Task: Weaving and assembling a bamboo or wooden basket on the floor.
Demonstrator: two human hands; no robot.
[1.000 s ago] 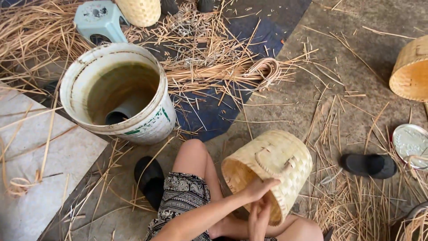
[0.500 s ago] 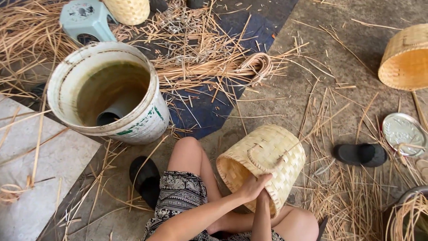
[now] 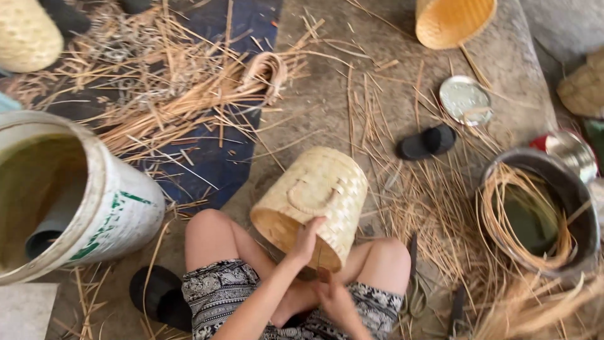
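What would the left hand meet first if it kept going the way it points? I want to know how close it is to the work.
The left hand points up and forward, and already rests on the rim of the woven basket. Going on, it would press into the basket's open mouth; depth inside is unclear.

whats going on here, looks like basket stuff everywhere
A person sits on the ground with a woven basket between their knees, its open mouth turned toward them. The left hand has a grip on the rim, while the right hand works just below the rim; what it holds is hidden. Loose straw strips litter the floor. A white bucket stands to the left, and a dark basin with coiled strips sits to the right.
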